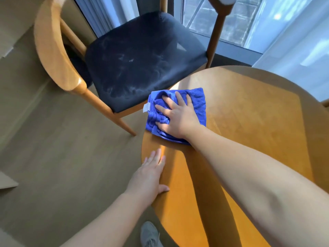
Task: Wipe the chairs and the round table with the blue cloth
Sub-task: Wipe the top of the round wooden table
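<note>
The right hand point(178, 120) presses flat on the folded blue cloth point(197, 106), fingers point(178, 98) spread, at the edge of the round wooden counter point(249, 125) nearest the chair point(142, 59). The left hand point(151, 173) rests on the counter's rim with straight fingers, thumb on top. The chair, wooden with a dark seat marked by pale smears, stands just beside the counter. A grey shoe point(149, 234) shows on the floor point(62, 148).

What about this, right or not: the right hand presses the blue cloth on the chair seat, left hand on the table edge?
Not the chair seat: the head view shows the right hand pressing the blue cloth on the table. The rest holds.
</note>
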### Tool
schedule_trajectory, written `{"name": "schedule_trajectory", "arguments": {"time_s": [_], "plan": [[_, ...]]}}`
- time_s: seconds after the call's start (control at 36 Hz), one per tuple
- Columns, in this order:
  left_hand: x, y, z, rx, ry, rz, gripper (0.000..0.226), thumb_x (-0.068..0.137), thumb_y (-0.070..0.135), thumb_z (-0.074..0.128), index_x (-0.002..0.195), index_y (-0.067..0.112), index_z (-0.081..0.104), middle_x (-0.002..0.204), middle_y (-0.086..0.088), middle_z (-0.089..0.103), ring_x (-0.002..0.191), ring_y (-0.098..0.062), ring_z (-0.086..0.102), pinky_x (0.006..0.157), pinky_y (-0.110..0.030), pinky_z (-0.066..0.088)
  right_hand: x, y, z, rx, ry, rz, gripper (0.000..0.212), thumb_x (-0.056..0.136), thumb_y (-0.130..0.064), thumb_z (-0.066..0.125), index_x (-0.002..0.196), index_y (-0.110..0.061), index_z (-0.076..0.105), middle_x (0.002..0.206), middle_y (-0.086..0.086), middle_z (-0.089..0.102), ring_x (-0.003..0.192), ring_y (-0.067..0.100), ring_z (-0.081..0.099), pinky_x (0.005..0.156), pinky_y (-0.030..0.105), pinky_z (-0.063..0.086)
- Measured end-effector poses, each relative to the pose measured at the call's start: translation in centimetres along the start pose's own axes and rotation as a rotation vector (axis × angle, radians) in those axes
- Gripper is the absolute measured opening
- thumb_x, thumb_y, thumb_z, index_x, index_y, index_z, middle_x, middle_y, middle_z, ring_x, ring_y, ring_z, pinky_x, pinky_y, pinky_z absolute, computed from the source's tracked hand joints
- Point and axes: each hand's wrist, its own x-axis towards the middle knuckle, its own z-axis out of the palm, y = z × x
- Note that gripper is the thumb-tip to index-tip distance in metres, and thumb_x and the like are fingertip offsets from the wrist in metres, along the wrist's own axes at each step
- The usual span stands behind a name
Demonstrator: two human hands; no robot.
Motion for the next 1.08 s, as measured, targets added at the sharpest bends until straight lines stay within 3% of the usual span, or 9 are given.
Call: {"name": "schedule_trajectory", "arguments": {"time_s": [0.17,0.33,0.53,0.75,0.86,0.92,1.0,1.08], "plan": [[0.0,0.3,-0.3,-0.036,-0.007,-0.027,0.099,0.083,0.042,0.066,0.150,0.018,-0.003,0.155,-0.002,-0.021,0.143,-0.016,-0.012,0.111,-0.026,-0.008,2.6,5.1,-1.3,0.057,0.081,0.031,0.066,0.080,-0.069,0.035,0.140,-0.042,0.042,0.154,-0.007,0.029,0.144,0.036,0.012,0.114,0.058,0.000],[-0.3,0.1,0.0,-0.067,0.039,-0.035,0.099,0.080,0.045,0.068,0.149,0.025,0.000,0.154,0.007,-0.019,0.141,-0.009,-0.011,0.107,-0.021,-0.008,3.7,8.3,-1.8,0.033,0.062,0.147,0.072,0.078,-0.075,0.024,0.144,-0.046,0.032,0.158,-0.008,0.020,0.146,0.034,0.006,0.114,0.054,-0.005],[-0.1,0.4,-0.2,-0.035,0.025,-0.059,0.102,0.077,0.047,0.070,0.150,0.026,0.003,0.155,0.009,-0.017,0.143,-0.011,-0.007,0.115,-0.028,0.006,1.9,10.0,-2.1,0.039,0.066,0.194,0.071,0.080,-0.073,0.023,0.145,-0.044,0.030,0.157,-0.006,0.025,0.145,0.035,0.012,0.115,0.055,-0.002],[-0.3,1.3,-1.1,-0.030,-0.026,-0.120,0.102,0.077,0.044,0.072,0.150,0.024,0.004,0.156,0.006,-0.015,0.144,-0.015,-0.004,0.117,-0.033,0.012,-6.4,10.1,-1.0,0.023,0.040,0.206,0.069,0.083,-0.069,0.026,0.145,-0.041,0.034,0.156,-0.002,0.030,0.144,0.035,0.015,0.116,0.055,0.001],[-0.2,2.9,-1.8,0.071,0.072,-0.131,0.096,0.076,0.055,0.067,0.149,0.021,0.015,0.158,0.000,0.003,0.144,-0.020,0.010,0.113,-0.036,0.021,-11.0,10.5,-0.4,0.016,0.016,0.189,0.070,0.082,-0.070,0.024,0.145,-0.041,0.035,0.154,-0.002,0.033,0.145,0.033,0.015,0.116,0.053,-0.001],[0.7,3.9,-2.6,0.079,0.146,-0.099,0.098,0.075,0.058,0.066,0.149,0.022,0.013,0.158,-0.002,0.009,0.144,-0.022,0.010,0.114,-0.041,0.016,-11.7,10.7,-0.3,0.018,0.007,0.187,0.070,0.082,-0.071,0.024,0.145,-0.041,0.035,0.154,-0.001,0.034,0.145,0.032,0.015,0.117,0.053,-0.001],[3.5,5.3,-4.3,0.084,0.140,-0.052,0.110,0.072,0.056,0.070,0.150,0.023,0.000,0.158,-0.002,-0.006,0.144,-0.023,-0.008,0.116,-0.047,0.003,-11.7,10.8,-0.4,0.016,-0.002,0.185,0.071,0.082,-0.072,0.023,0.146,-0.042,0.032,0.155,-0.002,0.033,0.146,0.032,0.012,0.117,0.053,-0.001],[6.4,6.0,-5.7,0.111,0.134,-0.063,0.116,0.068,0.058,0.072,0.150,0.024,-0.004,0.157,-0.004,-0.011,0.144,-0.025,-0.011,0.116,-0.051,0.001,-11.7,10.8,-0.2,0.034,0.018,0.185,0.071,0.082,-0.072,0.025,0.145,-0.041,0.034,0.154,-0.002,0.034,0.146,0.032,0.013,0.117,0.054,0.000]]}}
